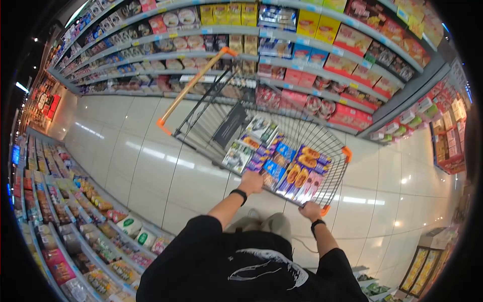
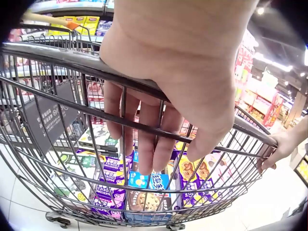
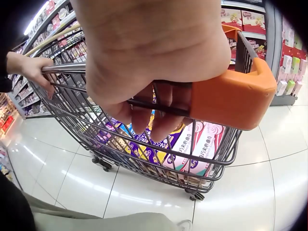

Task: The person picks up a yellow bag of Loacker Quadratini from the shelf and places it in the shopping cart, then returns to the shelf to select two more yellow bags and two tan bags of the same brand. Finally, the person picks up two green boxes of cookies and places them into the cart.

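A wire shopping cart (image 1: pixel 198 151) stands side-on before the person. My left hand (image 1: pixel 251 182) grips the top rail of its near side; in the left wrist view the hand (image 2: pixel 168 91) has its palm on the rail (image 2: pixel 57 55) and its fingers bent over it, inside the basket. Further right, my right hand (image 1: pixel 311 210) grips the same rail beside an orange corner piece (image 3: pixel 236 98); in the right wrist view that hand's (image 3: pixel 154 62) fingers hang over the rail. Purple cookie boxes (image 1: pixel 293 182), blue boxes (image 1: pixel 274 170), pink boxes (image 1: pixel 311 187) and green-white boxes (image 1: pixel 237 156) lie in the cart.
Long shelves of packaged goods (image 1: pixel 297 78) run behind the cart. Another shelf unit (image 1: pixel 75 216) stands at the left, close to the person. The cart's handle (image 1: pixel 193 88) points to the far left. Pale floor tiles (image 1: pixel 136 166) surround the cart, and a display stand (image 1: pixel 422 267) is at the lower right.
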A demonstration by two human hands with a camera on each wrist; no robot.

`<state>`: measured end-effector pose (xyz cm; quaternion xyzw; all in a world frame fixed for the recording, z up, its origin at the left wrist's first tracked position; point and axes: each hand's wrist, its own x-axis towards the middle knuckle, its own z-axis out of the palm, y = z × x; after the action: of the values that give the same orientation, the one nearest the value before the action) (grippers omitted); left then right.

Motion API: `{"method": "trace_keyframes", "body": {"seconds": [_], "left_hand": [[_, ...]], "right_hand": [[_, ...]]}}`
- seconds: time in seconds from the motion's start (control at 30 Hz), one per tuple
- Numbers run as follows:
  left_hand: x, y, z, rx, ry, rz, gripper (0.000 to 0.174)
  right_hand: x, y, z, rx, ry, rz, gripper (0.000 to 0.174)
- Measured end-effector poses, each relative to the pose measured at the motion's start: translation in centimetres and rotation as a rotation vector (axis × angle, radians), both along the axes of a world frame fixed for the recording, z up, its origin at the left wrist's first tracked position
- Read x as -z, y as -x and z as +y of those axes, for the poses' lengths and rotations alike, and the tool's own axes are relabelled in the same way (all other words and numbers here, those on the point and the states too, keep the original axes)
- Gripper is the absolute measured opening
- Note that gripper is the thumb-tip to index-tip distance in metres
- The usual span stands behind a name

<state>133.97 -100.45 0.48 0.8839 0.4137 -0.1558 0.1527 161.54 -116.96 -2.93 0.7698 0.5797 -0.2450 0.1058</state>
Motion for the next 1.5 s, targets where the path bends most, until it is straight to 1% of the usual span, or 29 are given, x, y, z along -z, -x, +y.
{"method": "trace_keyframes", "body": {"seconds": [0.07,0.1,0.13,0.17,0.23,0.37,0.4,0.43,0.57,0.63,0.73,0.77,0.87,0.9,1.0,1.07,1.1,1.13,1.23,1.3,1.33,1.4,1.43,1.5], "left_hand": [[-0.5,-0.1,-0.7,0.014,-0.019,-0.015,0.024],[-0.2,-0.3,-1.0,0.027,-0.033,0.007,0.025],[-1.5,-0.6,-1.8,0.024,-0.027,0.033,0.027],[0.3,-0.6,-2.3,-0.008,-0.075,0.011,0.03],[1.6,-1.1,-1.8,-0.033,-0.045,0.101,0.033],[1.8,-1.1,-2.6,-0.071,-0.06,0.141,0.036],[2.1,-1.3,-3.0,-0.091,-0.038,0.153,0.041],[2.4,-1.7,-2.5,-0.11,-0.009,0.161,0.046],[2.4,-0.2,-0.9,-0.179,-0.01,0.147,0.047],[2.4,0.7,-0.4,-0.186,-0.122,0.064,0.038],[2.5,1.3,0.8,-0.196,-0.127,0.039,0.037],[2.6,1.8,1.2,-0.215,-0.115,0.05,0.037],[2.1,5.1,5.2,-0.235,-0.056,0.07,0.036],[1.7,4.4,4.0,-0.24,-0.056,0.058,0.036],[1.7,6.2,7.0,-0.27,0.01,0.042,0.034],[1.8,7.6,8.2,-0.259,-0.016,0.028,0.034],[2.0,8.3,8.7,-0.258,-0.026,0.023,0.034],[2.1,7.7,7.2,-0.281,0.001,0.037,0.034],[1.5,9.3,9.9,-0.331,0.018,0.036,0.034],[2.0,10.6,10.6,-0.36,0.002,0.038,0.04],[1.8,11.2,11.0,-0.382,0.014,0.032,0.04],[1.1,12.3,11.9,-0.383,-0.013,0.007,0.038],[1.6,13.0,12.3,-0.393,-0.05,0.001,0.035],[2.2,14.5,13.3,-0.418,-0.048,-0.017,0.033]], "right_hand": [[2.4,-0.9,-0.1,-0.02,0.005,-0.012,0.038],[2.5,-1.0,-0.3,-0.019,0.011,-0.018,0.039],[2.8,-1.4,-0.6,-0.038,0.008,0.012,0.04],[2.0,-1.4,-1.0,-0.062,0.026,0.02,0.041],[3.1,-2.1,-0.1,-0.087,0.026,-0.004,0.041],[4.2,-3.0,0.3,-0.156,-0.021,-0.009,0.041],[4.7,-3.3,0.1,-0.165,-0.029,-0.007,0.041],[4.9,-3.9,0.7,-0.184,-0.035,-0.009,0.041],[4.5,-3.4,4.0,-0.258,-0.046,0.011,0.04],[3.9,-2.8,5.5,-0.282,-0.028,0.017,0.04],[2.6,-2.1,7.9,-0.295,0.005,-0.001,0.039],[2.2,-1.6,8.7,-0.31,0.0,-0.003,0.039],[1.9,1.3,13.4,-0.326,0.001,0.016,0.04],[1.8,0.5,12.6,-0.329,-0.001,0.028,0.041],[1.0,2.3,16.3,-0.36,0.057,-0.017,0.037],[0.8,3.5,17.9,-0.343,-0.016,-0.013,0.037],[1.2,4.0,18.8,-0.347,0.0,-0.018,0.039],[2.8,2.8,18.4,-0.37,-0.026,0.008,0.04],[2.3,4.4,21.2,-0.435,-0.022,0.012,0.041],[1.9,5.7,22.4,-0.425,-0.015,0.022,0.04],[1.9,6.3,23.1,-0.448,-0.003,0.016,0.04],[1.9,7.4,24.4,-0.458,-0.011,0.013,0.04],[0.6,8.5,25.2,-0.459,0.014,-0.009,0.039],[1.7,9.6,26.5,-0.494,0.011,0.002,0.039]]}}
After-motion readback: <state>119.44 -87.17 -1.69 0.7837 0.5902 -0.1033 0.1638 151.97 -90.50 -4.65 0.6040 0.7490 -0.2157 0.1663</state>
